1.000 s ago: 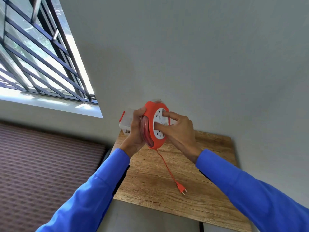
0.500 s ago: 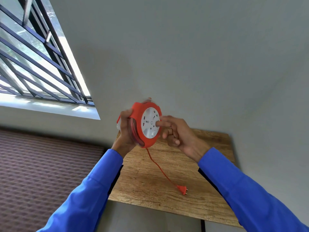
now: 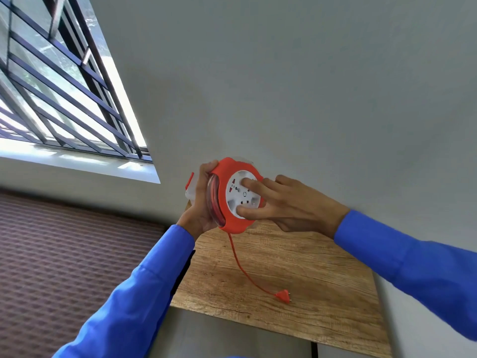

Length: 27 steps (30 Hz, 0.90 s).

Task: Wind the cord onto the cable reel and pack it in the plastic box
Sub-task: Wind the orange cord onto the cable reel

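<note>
Wooden table (image 3: 309, 293) against grey wall (image 3: 309, 86); barred window (image 3: 56, 99) left.

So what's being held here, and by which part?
The cable reel: the left hand grips its orange rim at the side, while the right hand has its fingertips on the white socket face. The cord hangs loose.

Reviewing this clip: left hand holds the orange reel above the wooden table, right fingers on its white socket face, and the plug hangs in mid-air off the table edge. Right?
Not quite. In the head view the plug lies on the wooden table, not in mid-air; the cord trails down to it. The rest stands: the left hand holds the orange reel, the right hand fingers on its white face.
</note>
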Available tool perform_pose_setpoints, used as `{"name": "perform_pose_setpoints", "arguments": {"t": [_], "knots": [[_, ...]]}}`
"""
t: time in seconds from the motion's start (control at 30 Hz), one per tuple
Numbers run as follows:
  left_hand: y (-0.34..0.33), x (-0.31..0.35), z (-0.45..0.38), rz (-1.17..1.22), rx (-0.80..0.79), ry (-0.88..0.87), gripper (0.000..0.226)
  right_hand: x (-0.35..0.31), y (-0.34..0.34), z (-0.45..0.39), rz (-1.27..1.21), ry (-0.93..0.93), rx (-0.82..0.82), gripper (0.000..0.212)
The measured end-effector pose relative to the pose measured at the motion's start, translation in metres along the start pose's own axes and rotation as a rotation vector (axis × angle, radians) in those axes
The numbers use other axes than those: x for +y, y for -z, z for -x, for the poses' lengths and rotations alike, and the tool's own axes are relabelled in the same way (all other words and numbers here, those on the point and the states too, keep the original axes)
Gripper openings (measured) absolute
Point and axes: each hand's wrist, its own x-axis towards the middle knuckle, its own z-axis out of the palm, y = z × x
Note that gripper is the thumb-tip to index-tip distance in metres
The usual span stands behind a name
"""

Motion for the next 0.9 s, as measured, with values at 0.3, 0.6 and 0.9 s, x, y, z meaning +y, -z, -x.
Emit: {"name": "perform_pose_setpoints", "arguments": {"t": [0.3, 0.6, 0.9], "knots": [[-0.007, 0.002, 0.006, 0.000, 0.015, 0.008, 0.100, 0.003, 0.005, -0.015, 0.131, 0.037, -0.030, 0.063], [-0.004, 0.000, 0.006, -0.003, -0.035, 0.088, 0.096, 0.003, -0.009, -0.017, -0.083, -0.102, 0.111, 0.041], [-0.021, 0.002, -0.006, 0.023, -0.026, -0.159, 0.090, -0.019, -0.004, -0.036, -0.752, -0.960, 0.175, 0.071]]}}
